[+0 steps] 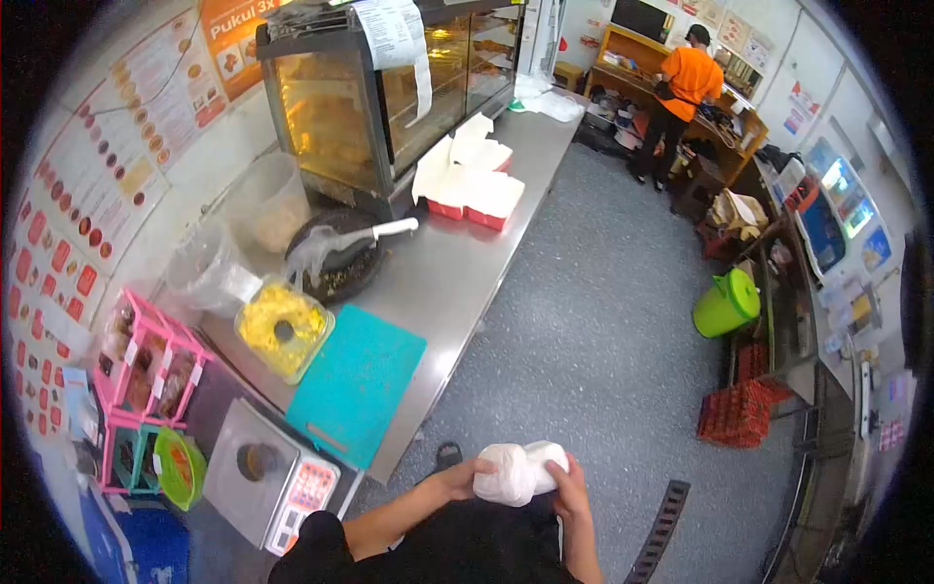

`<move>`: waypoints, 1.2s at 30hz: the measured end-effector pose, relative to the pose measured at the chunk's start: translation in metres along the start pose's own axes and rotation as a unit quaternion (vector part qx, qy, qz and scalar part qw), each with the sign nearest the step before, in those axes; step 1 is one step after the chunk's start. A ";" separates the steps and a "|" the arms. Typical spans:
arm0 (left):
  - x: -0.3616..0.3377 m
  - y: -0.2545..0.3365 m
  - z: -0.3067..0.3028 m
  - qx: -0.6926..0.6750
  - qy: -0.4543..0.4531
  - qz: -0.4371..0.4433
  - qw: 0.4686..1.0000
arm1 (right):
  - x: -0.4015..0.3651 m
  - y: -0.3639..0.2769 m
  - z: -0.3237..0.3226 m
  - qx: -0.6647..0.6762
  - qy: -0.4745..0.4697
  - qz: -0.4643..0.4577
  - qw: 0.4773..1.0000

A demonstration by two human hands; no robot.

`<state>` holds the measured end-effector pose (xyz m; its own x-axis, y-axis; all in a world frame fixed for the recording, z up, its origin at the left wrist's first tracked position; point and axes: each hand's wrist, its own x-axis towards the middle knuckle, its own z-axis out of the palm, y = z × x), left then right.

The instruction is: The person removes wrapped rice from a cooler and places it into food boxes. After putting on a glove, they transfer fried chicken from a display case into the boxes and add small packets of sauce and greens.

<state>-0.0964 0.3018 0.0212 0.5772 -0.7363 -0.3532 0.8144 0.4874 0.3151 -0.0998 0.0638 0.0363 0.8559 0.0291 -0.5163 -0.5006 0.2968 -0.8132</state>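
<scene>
In front of my body I hold white wrapped packets [506,475] low in the head view, above the floor. The wrapping is soft and rounded, and what lies inside is hidden. My left hand [463,477] closes on the left side, and my right hand [571,483] grips the right side with the thumb on top. The bundle looks like two packets pressed together. To the left, a teal cutting board [365,375] lies on the steel counter [457,282], near a digital scale [268,477].
Open red-and-white boxes [494,200] stand before a glass display warmer [409,107]. A stone mortar [336,268] with a white-handled utensil and a tub of yellow food [282,331] are on the counter. A person in orange [693,83] stands far back. Red crates [739,409] sit right.
</scene>
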 end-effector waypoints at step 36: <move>0.210 0.346 -0.004 -0.033 0.460 0.584 0.668 | 0.636 -0.302 0.252 -0.500 -0.470 -0.248 0.684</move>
<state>0.3071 0.3176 0.0521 0.5895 0.7491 -0.3021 -0.2397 0.5194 0.8203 0.6286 0.2330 0.0209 0.4227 0.9016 -0.0920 0.4443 -0.2946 -0.8461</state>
